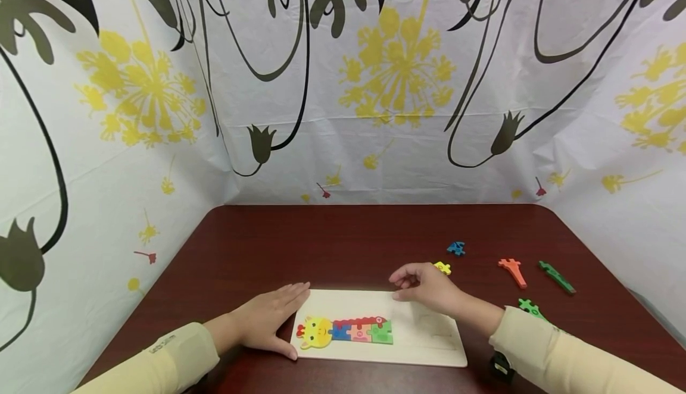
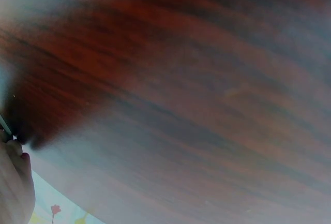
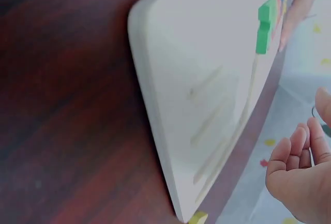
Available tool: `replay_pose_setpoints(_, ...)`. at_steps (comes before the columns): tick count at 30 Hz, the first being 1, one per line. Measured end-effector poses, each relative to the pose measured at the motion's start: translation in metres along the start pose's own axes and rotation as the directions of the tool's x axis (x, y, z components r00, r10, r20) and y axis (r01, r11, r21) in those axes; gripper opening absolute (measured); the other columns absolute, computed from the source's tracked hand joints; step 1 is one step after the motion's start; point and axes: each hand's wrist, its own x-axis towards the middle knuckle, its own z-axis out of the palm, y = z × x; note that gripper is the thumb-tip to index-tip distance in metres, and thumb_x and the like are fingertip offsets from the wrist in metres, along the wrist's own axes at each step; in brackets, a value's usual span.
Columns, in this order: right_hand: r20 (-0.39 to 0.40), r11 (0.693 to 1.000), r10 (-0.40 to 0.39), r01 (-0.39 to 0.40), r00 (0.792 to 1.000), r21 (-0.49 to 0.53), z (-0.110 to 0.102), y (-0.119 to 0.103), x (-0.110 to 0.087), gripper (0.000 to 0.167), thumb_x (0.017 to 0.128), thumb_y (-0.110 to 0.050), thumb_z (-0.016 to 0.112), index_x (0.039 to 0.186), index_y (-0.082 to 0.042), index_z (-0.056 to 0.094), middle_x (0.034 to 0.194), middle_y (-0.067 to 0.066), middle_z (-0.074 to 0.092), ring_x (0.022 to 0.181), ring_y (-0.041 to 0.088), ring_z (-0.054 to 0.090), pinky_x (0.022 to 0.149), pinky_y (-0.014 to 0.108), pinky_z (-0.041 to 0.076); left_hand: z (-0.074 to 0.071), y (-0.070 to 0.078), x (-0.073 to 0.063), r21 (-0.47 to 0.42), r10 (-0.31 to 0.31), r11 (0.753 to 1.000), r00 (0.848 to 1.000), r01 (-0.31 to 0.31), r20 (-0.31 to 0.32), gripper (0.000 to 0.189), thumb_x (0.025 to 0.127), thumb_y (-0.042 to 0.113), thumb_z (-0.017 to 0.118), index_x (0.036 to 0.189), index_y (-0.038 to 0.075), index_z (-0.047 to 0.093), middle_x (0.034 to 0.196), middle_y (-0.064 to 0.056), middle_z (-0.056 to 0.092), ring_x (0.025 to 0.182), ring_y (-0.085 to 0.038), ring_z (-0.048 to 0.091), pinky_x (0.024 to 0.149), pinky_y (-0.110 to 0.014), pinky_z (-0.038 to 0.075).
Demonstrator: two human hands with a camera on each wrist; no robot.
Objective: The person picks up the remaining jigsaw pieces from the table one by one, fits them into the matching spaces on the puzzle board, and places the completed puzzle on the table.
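A pale wooden puzzle board point(image 1: 423, 346) lies on the table. Its left part holds a yellow giraffe head point(image 1: 317, 332), then blue and pink pieces and a green piece point(image 1: 382, 333), topped by a red mane strip. My left hand point(image 1: 265, 318) rests at the board's left end with straight fingers; only a bit of a hand point(image 2: 18, 188) shows in the left wrist view. Above the board's far edge hovers my right hand point(image 1: 429, 288), fingers loosely bent. The right wrist view shows this hand point(image 3: 300, 175) with nothing between thumb and fingers, and shallow grooves in the bare board point(image 3: 181, 43).
Beyond the right hand lie a yellow piece point(image 1: 442, 268) and a blue piece point(image 1: 457, 248). Farther right are an orange piece point(image 1: 513, 272), a long green piece point(image 1: 557, 277) and another green piece point(image 1: 529, 307) beside the right sleeve. A patterned curtain point(image 1: 332, 102) surrounds the dark red table point(image 1: 321, 239).
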Motion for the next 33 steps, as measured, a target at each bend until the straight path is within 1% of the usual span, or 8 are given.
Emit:
replay_pose_setpoints(4,-0.038,1.000,0.004,-0.003,0.999,0.002,-0.010,0.001,-0.001,0.027,0.082,-0.011,0.079,0.103,0.002,0.070,0.089,0.006,0.066,0.082,0.020,0.058,0.068,0.026,0.052,0.001,0.000,0.000,-0.001,-0.003,1.000,1.000,0.003,0.002,0.113,0.078,0.085,0.043,0.156,0.006,0.018,0.161,-0.009,0.016,0.146,-0.022,0.017,0.113,-0.043,0.026)
replay_pose_setpoints(11,-0.075,1.000,0.023,-0.021,0.997,0.020,-0.026,0.001,-0.006,0.031,0.084,-0.013,0.077,0.109,0.003,0.067,0.096,0.010,0.065,0.086,0.021,0.057,0.068,0.028,0.051,-0.001,0.001,-0.001,0.003,0.010,1.000,1.000,-0.010,-0.011,0.113,0.078,0.084,0.043,0.155,0.005,0.019,0.160,-0.010,0.018,0.145,-0.023,0.019,0.112,-0.043,0.027)
replay_pose_setpoints(18,-0.111,0.998,0.070,-0.071,0.991,0.002,-0.036,0.009,-0.007,0.031,0.084,-0.017,0.078,0.109,-0.001,0.068,0.097,0.009,0.064,0.087,0.022,0.056,0.069,0.029,0.052,-0.002,0.002,-0.001,0.003,0.015,1.000,1.000,-0.015,-0.013,0.113,0.078,0.084,0.043,0.155,0.004,0.020,0.160,-0.011,0.018,0.145,-0.023,0.019,0.112,-0.043,0.027)
replay_pose_setpoints(24,-0.153,0.995,0.082,-0.090,0.985,-0.045,-0.048,0.020,-0.010,0.031,0.084,-0.019,0.078,0.109,-0.004,0.069,0.095,0.007,0.064,0.086,0.022,0.057,0.067,0.036,0.054,-0.002,0.002,-0.001,0.002,0.020,1.000,1.000,-0.020,-0.015,0.113,0.078,0.083,0.044,0.155,0.004,0.020,0.160,-0.011,0.019,0.145,-0.024,0.019,0.113,-0.043,0.026)
replay_pose_setpoints(27,-0.169,0.993,0.097,-0.106,0.981,-0.044,-0.054,0.025,-0.011,0.033,0.084,-0.019,0.078,0.111,-0.002,0.068,0.094,0.006,0.064,0.086,0.022,0.057,0.067,0.038,0.054,-0.002,0.001,-0.001,0.006,0.021,1.000,1.000,-0.021,-0.016,0.113,0.078,0.084,0.043,0.155,0.004,0.020,0.160,-0.011,0.019,0.145,-0.023,0.019,0.112,-0.043,0.027)
replay_pose_setpoints(33,-0.201,0.991,0.123,-0.132,0.972,-0.035,-0.065,0.034,-0.014,0.039,0.084,-0.019,0.078,0.114,0.003,0.066,0.094,0.008,0.063,0.085,0.023,0.056,0.067,0.035,0.055,-0.001,0.001,0.000,-0.001,0.017,1.000,1.000,-0.017,-0.014,0.113,0.078,0.084,0.043,0.155,0.004,0.020,0.160,-0.011,0.019,0.145,-0.023,0.019,0.112,-0.043,0.027)
